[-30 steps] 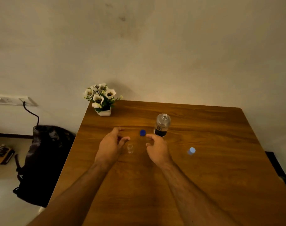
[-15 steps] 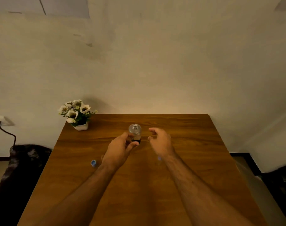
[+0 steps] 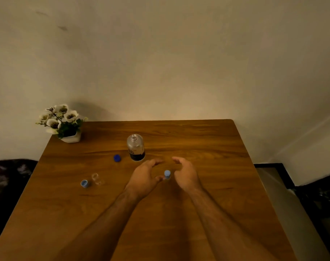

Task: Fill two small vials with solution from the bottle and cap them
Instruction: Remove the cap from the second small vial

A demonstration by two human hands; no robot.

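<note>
2 bare hands reach over the wooden table (image 3: 198,213), either side of a small vial with a light blue cap (image 3: 167,174) that stands upright between them. The left hand (image 3: 144,178) has its fingers loosely spread and holds nothing; its thumb tip lies just beside the vial, though contact cannot be told. The right hand (image 3: 185,173) is likewise relaxed and apart from the vial, fingers gently curved. Beyond the hands stands the uncapped clear bottle (image 3: 135,147) with a dark label, and its dark blue cap (image 3: 117,158) lies just to its left. Well to the left, an open clear vial (image 3: 96,178) sits beside a loose light blue cap (image 3: 84,183). A white pot of flowers (image 3: 63,123) occupies the table's far left corner.
</note>
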